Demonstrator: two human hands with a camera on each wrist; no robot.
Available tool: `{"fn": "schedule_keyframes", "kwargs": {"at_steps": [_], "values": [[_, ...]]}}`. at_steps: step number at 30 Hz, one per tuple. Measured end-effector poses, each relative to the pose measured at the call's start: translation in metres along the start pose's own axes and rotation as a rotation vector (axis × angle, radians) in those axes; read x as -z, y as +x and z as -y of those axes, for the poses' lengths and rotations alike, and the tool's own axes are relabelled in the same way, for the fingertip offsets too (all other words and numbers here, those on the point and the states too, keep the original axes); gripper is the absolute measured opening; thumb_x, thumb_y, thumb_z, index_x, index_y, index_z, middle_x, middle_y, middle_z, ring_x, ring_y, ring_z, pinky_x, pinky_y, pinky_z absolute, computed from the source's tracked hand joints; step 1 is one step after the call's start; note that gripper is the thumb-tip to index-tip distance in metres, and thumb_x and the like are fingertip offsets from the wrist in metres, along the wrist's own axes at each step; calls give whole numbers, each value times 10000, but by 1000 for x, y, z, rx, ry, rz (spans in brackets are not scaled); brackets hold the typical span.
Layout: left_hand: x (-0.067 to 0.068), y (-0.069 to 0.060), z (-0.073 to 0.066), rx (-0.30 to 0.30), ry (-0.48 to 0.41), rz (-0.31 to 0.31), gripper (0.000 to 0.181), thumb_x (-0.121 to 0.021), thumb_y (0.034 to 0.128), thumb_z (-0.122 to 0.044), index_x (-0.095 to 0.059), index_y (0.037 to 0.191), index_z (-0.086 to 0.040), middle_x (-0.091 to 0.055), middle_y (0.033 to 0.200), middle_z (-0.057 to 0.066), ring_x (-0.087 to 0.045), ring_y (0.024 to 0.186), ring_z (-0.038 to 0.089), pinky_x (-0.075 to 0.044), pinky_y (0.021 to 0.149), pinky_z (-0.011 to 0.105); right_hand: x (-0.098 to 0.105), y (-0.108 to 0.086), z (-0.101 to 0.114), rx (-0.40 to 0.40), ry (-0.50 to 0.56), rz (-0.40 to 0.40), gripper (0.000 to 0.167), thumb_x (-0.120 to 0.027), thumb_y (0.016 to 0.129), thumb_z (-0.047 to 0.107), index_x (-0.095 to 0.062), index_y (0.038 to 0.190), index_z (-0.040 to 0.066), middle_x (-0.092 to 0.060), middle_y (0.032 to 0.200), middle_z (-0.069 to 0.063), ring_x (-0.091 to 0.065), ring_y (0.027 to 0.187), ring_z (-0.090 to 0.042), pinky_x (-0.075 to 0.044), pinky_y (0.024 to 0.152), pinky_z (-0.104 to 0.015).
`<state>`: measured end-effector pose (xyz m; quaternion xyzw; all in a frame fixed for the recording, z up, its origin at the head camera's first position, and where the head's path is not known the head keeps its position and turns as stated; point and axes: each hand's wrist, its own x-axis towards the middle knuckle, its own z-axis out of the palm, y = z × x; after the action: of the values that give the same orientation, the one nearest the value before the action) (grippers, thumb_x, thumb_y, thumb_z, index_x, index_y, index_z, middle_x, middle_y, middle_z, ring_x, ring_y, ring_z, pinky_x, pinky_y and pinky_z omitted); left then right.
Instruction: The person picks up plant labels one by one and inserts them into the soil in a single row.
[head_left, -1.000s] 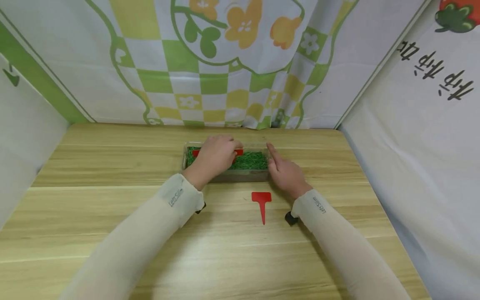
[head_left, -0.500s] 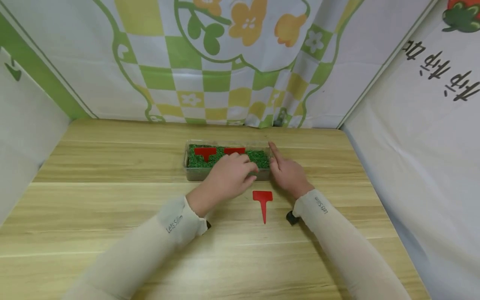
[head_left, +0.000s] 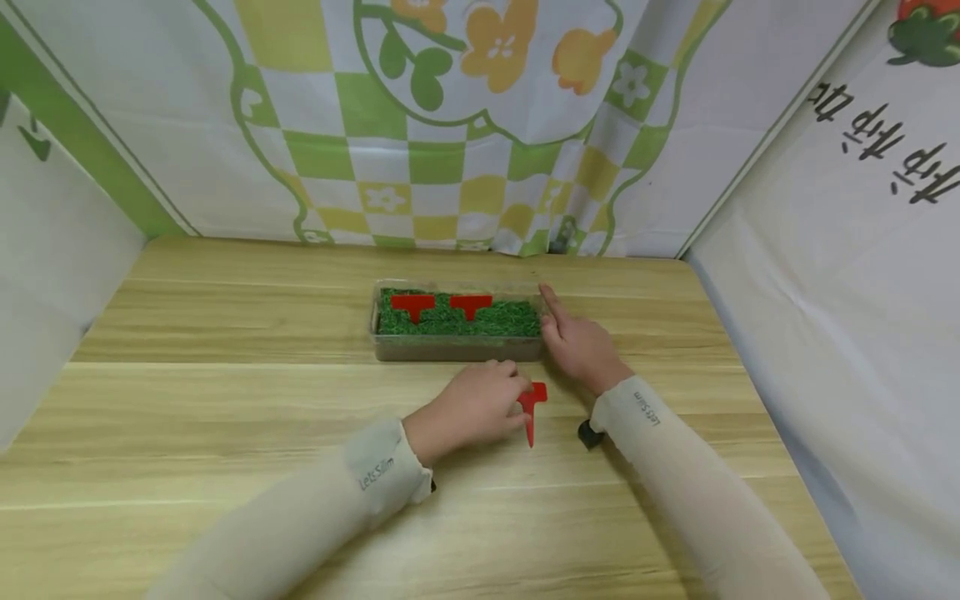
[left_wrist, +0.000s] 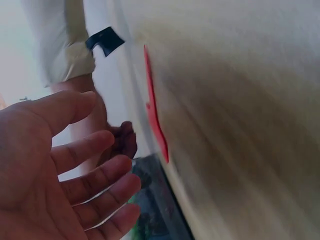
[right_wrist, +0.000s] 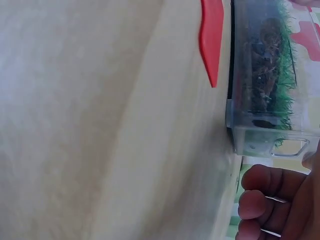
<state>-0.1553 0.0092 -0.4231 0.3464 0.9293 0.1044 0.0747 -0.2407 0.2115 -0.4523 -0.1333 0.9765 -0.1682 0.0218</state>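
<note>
In the head view, a clear plastic box [head_left: 457, 349] filled with green artificial grass [head_left: 510, 319] stands at the table's far middle. Two red T-shaped plant labels, a left one [head_left: 412, 303] and a right one [head_left: 471, 302], stand upright in the grass. A third red plant label [head_left: 536, 393] lies on the table before the box. My left hand [head_left: 472, 407] is at it, fingers spread and relaxed; the left wrist view has the label [left_wrist: 156, 117] beyond the fingertips, apart from them. My right hand [head_left: 583, 348] holds the box's right end, index finger along the wall; its thumb contact is partly hidden.
The wooden table [head_left: 225, 400] meets a checked, flowered cloth [head_left: 427, 158] behind the box. White panels rise at left and right. Through the box wall [right_wrist: 242, 127] in the right wrist view, dark brown filling shows below the grass.
My left hand has left the right-hand label standing in the grass and come down toward me to the loose label. The right hand has stayed at the box's end.
</note>
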Motion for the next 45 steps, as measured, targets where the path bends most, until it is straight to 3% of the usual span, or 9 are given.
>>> {"fn": "schedule_keyframes", "kwargs": {"at_steps": [5,11,16,28,34,38,45], "values": [[-10,5,-2,-4,9,-22,475,-665,926,-472,-675,1256,-130,-636,1180,61,-619,1038,238,-538,901,406,1,1,-2,9,-27,10,599,-173,1053,484,-110,1625,317,-657,721,-133,-605,612,-269,-497,575,-413],[-16,12,-5,27,-8,-19,510,-697,891,-502,-666,1254,-145,-619,1170,62,-586,997,229,-533,837,397,3,2,-6,31,-33,61,628,-142,1047,583,-52,1621,347,-580,606,-71,-574,562,-254,-482,561,-414],[-22,14,-4,44,6,6,587,-713,860,-531,-645,1299,-148,-620,1224,74,-588,1114,256,-523,919,409,7,1,-9,63,-21,77,666,-139,1030,644,-44,1620,349,-584,618,-25,-584,576,-229,-513,615,-440],[-21,17,-10,56,58,59,759,-737,798,-641,-609,1369,-158,-600,1278,75,-551,1225,281,-498,981,459,8,0,-12,62,15,86,673,-184,1033,642,-53,1623,344,-614,664,-17,-604,606,-215,-530,688,-474],[-25,21,-13,62,82,59,739,-747,792,-640,-626,1335,-153,-598,1269,69,-555,1225,291,-489,978,466,6,2,-15,54,22,79,621,-231,1046,610,-14,1599,429,-662,768,-20,-596,586,-199,-524,655,-464],[-24,22,-14,71,80,70,848,-770,774,-633,-557,1409,-111,-584,1322,89,-550,1243,300,-486,986,467,4,2,-16,44,20,86,614,-209,1036,635,14,1583,466,-683,815,-34,-604,594,-200,-520,642,-452],[-21,25,-11,79,78,69,1016,-813,718,-642,-479,1460,-33,-568,1284,104,-559,1152,276,-508,950,426,5,3,-14,44,20,77,639,-186,1030,648,-16,1603,420,-701,844,-67,-661,699,-254,-540,720,-500]]}}
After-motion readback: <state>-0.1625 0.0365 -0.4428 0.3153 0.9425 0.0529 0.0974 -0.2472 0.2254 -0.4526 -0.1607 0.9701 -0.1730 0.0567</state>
